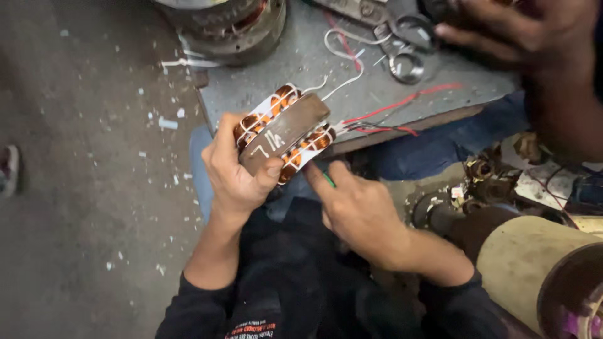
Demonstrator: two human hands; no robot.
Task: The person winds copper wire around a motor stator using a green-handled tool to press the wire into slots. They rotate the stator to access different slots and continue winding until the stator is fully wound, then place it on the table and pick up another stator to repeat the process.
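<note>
A grey board [301, 69] is lying across the upper middle of the view, with a dusty floor [81, 188] spreading to its left and a round motor housing [223, 25] sitting at its far left corner. At the lower right a large tan drum [534, 270] is leaning into the picture. Another person's hand [509, 31] is resting at the board's top right, beside a pair of scissors [402, 44]. Just off the board's near edge, the left hand [235, 169] is gripping a stator [284, 134], fingers closed round its brown core with copper coils showing at both ends. The right hand [355, 207] is hovering just below the stator, pinching a thin green tool [328, 179] whose tip is pointing toward the coils. Red wires [402, 100] and white wires [345, 78] are trailing from the stator across the board.
</note>
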